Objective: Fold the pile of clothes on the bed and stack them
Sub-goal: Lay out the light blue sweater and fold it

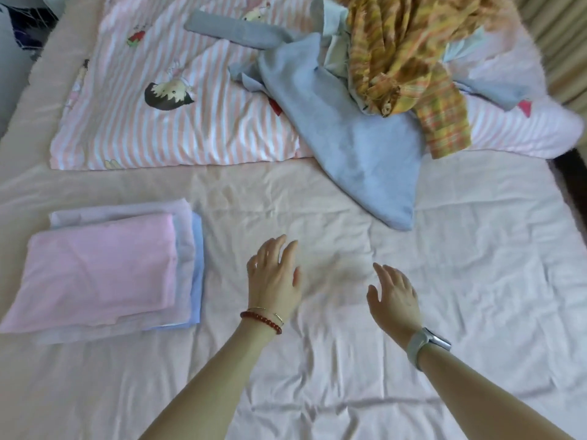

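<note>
Left hand (274,277) and right hand (395,296) hover empty, fingers loosely spread, right of the folded stack (101,271); beyond it, the unfolded pile (365,100)

Counted relative to the pink-and-white striped cartoon-print quilt (165,100): one stack of folded pastel garments (108,271) in front of it; one loose pile of unfolded clothes (365,90) on its right part; two bare hands, left hand (274,277) and right hand (395,296), nearer than the quilt.
</note>
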Motion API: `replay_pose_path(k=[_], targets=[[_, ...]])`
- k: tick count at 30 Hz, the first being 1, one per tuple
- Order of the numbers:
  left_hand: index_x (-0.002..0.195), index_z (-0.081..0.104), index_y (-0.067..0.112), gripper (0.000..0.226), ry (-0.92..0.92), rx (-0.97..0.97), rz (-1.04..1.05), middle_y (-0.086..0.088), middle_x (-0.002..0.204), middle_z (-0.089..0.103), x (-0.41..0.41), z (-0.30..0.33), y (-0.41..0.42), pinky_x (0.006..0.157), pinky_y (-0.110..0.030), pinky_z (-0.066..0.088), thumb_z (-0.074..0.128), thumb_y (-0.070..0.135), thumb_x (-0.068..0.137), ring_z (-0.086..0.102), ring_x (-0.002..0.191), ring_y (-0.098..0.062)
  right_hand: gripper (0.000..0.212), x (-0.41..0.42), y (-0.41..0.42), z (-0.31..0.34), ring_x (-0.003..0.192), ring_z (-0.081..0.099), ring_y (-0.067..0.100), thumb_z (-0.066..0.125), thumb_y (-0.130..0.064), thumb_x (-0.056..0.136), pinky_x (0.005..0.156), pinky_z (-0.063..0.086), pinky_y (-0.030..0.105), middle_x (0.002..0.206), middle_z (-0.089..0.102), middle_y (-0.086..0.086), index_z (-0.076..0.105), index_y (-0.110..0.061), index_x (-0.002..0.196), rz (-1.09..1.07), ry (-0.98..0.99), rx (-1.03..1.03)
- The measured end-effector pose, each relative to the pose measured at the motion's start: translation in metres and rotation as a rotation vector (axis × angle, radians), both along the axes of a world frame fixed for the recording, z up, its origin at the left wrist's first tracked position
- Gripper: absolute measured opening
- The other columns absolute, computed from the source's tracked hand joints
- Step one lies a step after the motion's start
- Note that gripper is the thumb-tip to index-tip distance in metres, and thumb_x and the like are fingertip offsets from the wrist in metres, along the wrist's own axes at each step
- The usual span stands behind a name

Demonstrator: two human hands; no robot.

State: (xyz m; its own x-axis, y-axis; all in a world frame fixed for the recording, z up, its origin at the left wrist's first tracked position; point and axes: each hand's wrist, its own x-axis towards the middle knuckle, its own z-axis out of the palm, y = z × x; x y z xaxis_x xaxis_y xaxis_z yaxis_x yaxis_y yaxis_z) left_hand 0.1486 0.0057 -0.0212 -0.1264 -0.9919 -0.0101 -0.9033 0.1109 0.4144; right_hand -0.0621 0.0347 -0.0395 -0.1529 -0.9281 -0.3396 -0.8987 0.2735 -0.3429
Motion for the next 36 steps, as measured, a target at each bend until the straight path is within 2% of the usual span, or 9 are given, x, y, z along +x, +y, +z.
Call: replay_pose_path(k=[5,11,16,21,24,30,32,34,36], targets=[[0.119,0.051,0.012,0.067,-0.114,0.067,-0.208,-0.015,0.122,0.057,-0.115,-0.043,-0.066,0.068,-0.041,0.055,0.080,0.015,0.059,0.044,0.116,-0.029,0.067,-0.119,-0.024,-0.044,0.143,-0.012,0.024,0.034,-0.048,0.093,0.111,0.002,0.058,0.157,-0.010,0.001,-0.003,-0.033,0.147,0.132,0.225,0.206],[0.147,0.017,0.028,0.066,-0.380,0.177,-0.288,0.001,0.157,0.004,-0.194,-0.082,-0.139,0.109,-0.042,0.022,0.052,0.034,0.091,0.001,0.144,-0.022,0.078,-0.156,-0.034,-0.079,0.142,-0.019,0.021,0.038,-0.062,0.087,0.107,-0.008,0.063,0.155,-0.019,-0.001,-0.007,-0.038,0.146,0.252,0.106,0.274],[0.116,0.058,0.008,0.027,-0.267,0.099,-0.101,-0.019,0.114,0.058,-0.215,-0.077,-0.161,0.086,-0.035,0.032,0.043,0.015,0.094,0.050,0.110,-0.033,0.076,-0.170,-0.039,-0.080,0.142,-0.020,0.018,0.041,-0.060,0.087,0.107,-0.012,0.060,0.155,-0.019,-0.004,-0.002,-0.039,0.146,0.258,-0.042,0.309],[0.100,0.049,-0.003,0.036,0.061,0.037,0.109,-0.027,0.091,0.061,-0.195,-0.035,-0.121,0.066,-0.040,0.033,0.037,0.030,0.096,0.055,0.087,-0.043,0.043,-0.178,-0.043,-0.065,0.144,-0.001,0.010,0.036,-0.043,0.097,0.109,-0.016,0.052,0.156,0.014,-0.005,0.040,-0.029,0.138,0.008,-0.451,0.230],[0.094,0.048,0.001,0.044,0.163,0.107,0.150,-0.015,0.073,0.053,-0.161,-0.006,-0.066,0.060,-0.035,0.028,0.028,0.039,0.084,0.054,0.078,-0.042,0.038,-0.175,-0.048,-0.037,0.128,0.040,0.017,0.040,-0.044,0.096,0.115,0.011,0.049,0.124,0.058,0.001,0.059,-0.020,0.118,-0.367,-0.713,0.124],[0.115,0.053,0.006,0.081,0.182,0.395,0.054,-0.021,0.089,0.066,-0.126,0.004,0.073,0.060,-0.034,0.029,0.012,0.061,0.071,0.059,0.082,-0.041,0.063,-0.077,-0.056,-0.001,0.094,0.062,0.008,0.064,-0.026,0.087,0.076,0.050,0.022,0.109,0.054,0.001,0.027,-0.020,0.137,-0.474,-1.154,0.232],[0.117,0.053,0.007,0.085,0.199,0.529,0.051,-0.020,0.088,0.066,-0.116,0.007,0.112,0.062,-0.036,0.034,0.011,0.063,0.068,0.059,0.081,-0.040,0.054,-0.044,-0.038,-0.005,0.071,0.055,0.012,0.064,-0.008,0.083,0.062,0.045,0.024,0.092,0.049,0.004,0.035,-0.018,0.128,-0.449,-1.065,0.274],[0.113,0.056,0.008,0.080,0.239,0.630,0.095,-0.016,0.083,0.064,-0.100,0.008,0.141,0.064,-0.034,0.036,0.020,0.062,0.067,0.059,0.081,-0.036,0.011,-0.029,0.001,-0.007,0.070,0.043,0.020,0.053,0.002,0.082,0.060,0.034,0.028,0.068,0.043,0.003,0.050,-0.008,0.083,-0.243,-0.803,0.232],[0.113,0.057,0.009,0.057,0.247,0.741,0.058,-0.010,0.092,0.062,-0.081,0.009,0.164,0.070,-0.027,0.038,0.041,0.049,0.077,0.059,0.090,-0.030,0.032,-0.032,0.056,0.000,0.066,0.032,0.021,0.044,0.001,0.082,0.055,0.024,0.026,0.055,0.030,0.001,0.028,-0.015,0.058,-0.002,-0.650,0.217]])
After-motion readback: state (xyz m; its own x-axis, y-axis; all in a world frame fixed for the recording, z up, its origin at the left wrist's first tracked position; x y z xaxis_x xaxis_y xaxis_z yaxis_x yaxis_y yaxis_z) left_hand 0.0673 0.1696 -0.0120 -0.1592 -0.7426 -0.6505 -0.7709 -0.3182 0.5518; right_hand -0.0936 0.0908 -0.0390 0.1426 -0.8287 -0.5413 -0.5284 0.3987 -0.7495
